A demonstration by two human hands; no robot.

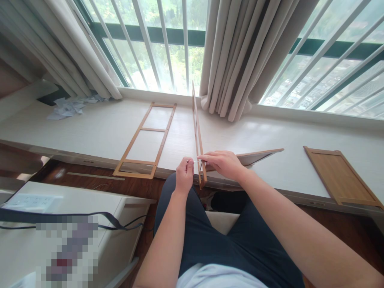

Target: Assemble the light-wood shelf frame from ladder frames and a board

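the left hand [184, 174] was closed, pinching a thin metal pin [194, 161] between thumb and fingertips, just at 9 o'clock of the upright wooden frame [198, 138]. the right hand [223, 163] was closed in a grip on the lower part of that frame, at its 3 o'clock side, fingertips meeting the pin's far end. the frame stood on edge on the pale window ledge [99, 132], its lower end past the ledge's front edge, above the person's lap. a flat shelf panel [255, 156] lay behind the right hand, touching the frame. at 10 o'clock of the hands, 1 ladder-like frame [147, 140] lay flat on the ledge. at 3 o'clock, well apart, lay a wooden board [342, 178]. crumpled paper [67, 108] sat far off at 10 o'clock.
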